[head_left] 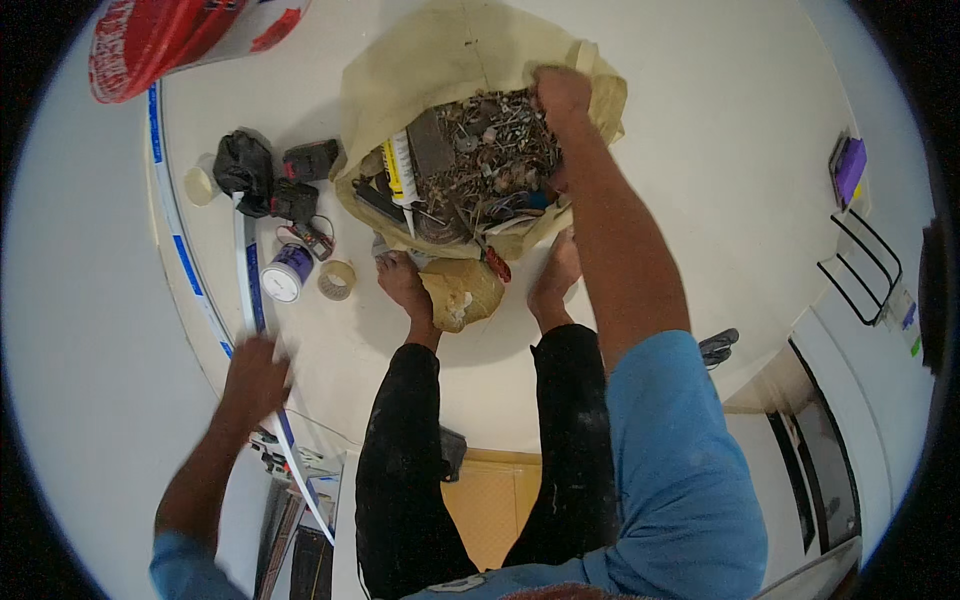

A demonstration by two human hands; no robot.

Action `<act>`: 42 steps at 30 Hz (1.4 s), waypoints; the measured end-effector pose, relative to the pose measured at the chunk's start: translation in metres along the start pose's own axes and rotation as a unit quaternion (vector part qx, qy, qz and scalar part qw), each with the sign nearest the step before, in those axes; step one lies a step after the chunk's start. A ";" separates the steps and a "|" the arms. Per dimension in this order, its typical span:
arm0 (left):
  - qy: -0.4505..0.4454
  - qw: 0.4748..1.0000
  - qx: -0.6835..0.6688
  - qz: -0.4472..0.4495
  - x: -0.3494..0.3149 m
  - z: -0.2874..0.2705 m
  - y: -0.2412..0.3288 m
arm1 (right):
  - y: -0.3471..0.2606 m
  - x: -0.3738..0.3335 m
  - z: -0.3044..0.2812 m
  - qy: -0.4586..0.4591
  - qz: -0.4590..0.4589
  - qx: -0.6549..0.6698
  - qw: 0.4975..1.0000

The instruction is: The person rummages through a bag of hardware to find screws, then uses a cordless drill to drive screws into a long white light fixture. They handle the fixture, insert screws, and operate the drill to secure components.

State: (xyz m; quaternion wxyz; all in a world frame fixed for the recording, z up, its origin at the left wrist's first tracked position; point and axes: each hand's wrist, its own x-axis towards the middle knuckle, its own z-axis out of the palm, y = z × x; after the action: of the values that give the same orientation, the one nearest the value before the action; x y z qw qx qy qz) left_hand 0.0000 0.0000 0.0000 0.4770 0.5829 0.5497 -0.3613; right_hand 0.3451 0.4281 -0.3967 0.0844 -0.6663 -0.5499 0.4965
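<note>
Clearly, in the head view, everything centres on a pale yellow cloth sack [420,65] spread on the light floor [740,130], its mouth gaping wide. The right hand [562,95] reaches across to the sack's far right edge and grasps the cloth there, fingers curled in. The left hand [258,378] is out to the near left, well apart from the sack and blurred; I can't tell whether it holds anything, or whether it touches the white strip with blue patches [250,290] just beside it. Inside the sack lies a tangled heap of screws and small metal bits [505,140], with a yellow and white tube [398,168] at its left, nozzle pointing near. A red-handled tool [497,265] sits at the sack's near edge, beside a crumpled brown packet [467,292] between the person's bare feet [405,285]. To the left, on the floor, are a roll of tape [337,281], a purple and white tub [288,272], two dark blocks [312,158] and a black bundle [243,165].
</note>
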 end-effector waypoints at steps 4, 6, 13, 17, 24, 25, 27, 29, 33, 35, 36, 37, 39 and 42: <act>0.422 0.887 -0.127 0.141 0.239 -0.122 0.058 | -0.088 -0.005 -0.023 -0.005 0.043 0.240 0.970; 0.477 0.873 -0.013 0.102 0.290 -0.158 0.071 | -0.126 0.003 -0.028 -0.011 0.007 0.314 0.949; 0.480 0.873 0.038 -0.070 0.344 -0.188 0.027 | -0.184 -0.004 -0.051 -0.042 -0.048 0.301 0.952; 0.515 0.856 0.036 -0.041 0.361 -0.191 0.005 | -0.155 -0.010 -0.055 -0.103 -0.047 0.168 0.979; 0.501 0.861 -0.086 0.011 0.384 -0.192 0.007 | -0.078 -0.062 -0.008 -0.061 -0.437 -0.210 0.873; 0.487 0.868 -0.097 0.003 0.382 -0.193 0.009 | -0.070 -0.067 0.005 -0.111 -0.425 -0.290 0.850; 0.495 0.860 -0.125 0.020 0.388 -0.189 0.003 | -0.057 -0.083 0.032 -0.108 -0.438 -0.386 0.805; 0.492 0.859 -0.141 0.015 0.389 -0.186 0.000 | -0.057 -0.094 0.042 -0.128 -0.424 -0.432 0.786; 0.485 0.855 -0.182 0.011 0.387 -0.186 0.002 | -0.064 -0.112 0.035 -0.175 -0.405 -0.421 0.793; 0.495 0.844 -0.206 0.025 0.389 -0.185 -0.001 | -0.063 -0.115 0.032 -0.182 -0.411 -0.430 0.783; 0.500 0.839 -0.211 0.031 0.388 -0.186 -0.001 | -0.062 -0.117 0.031 -0.189 -0.406 -0.444 0.776; 0.505 0.835 -0.216 0.037 0.387 -0.187 -0.001 | -0.061 -0.118 0.030 -0.195 -0.401 -0.457 0.770; 0.519 0.829 -0.207 0.037 0.388 -0.182 -0.001 | -0.056 -0.124 0.026 -0.201 -0.407 -0.443 0.773; 0.539 0.819 -0.192 0.045 0.386 -0.180 0.002 | -0.044 -0.136 0.019 -0.208 -0.403 -0.429 0.781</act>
State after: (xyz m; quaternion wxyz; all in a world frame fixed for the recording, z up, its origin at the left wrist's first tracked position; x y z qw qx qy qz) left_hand 0.0356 0.2860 -0.3139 0.2225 0.6049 0.7506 0.1456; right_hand 0.3159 0.3256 -0.2995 -0.1344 -0.2321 -0.9286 0.2565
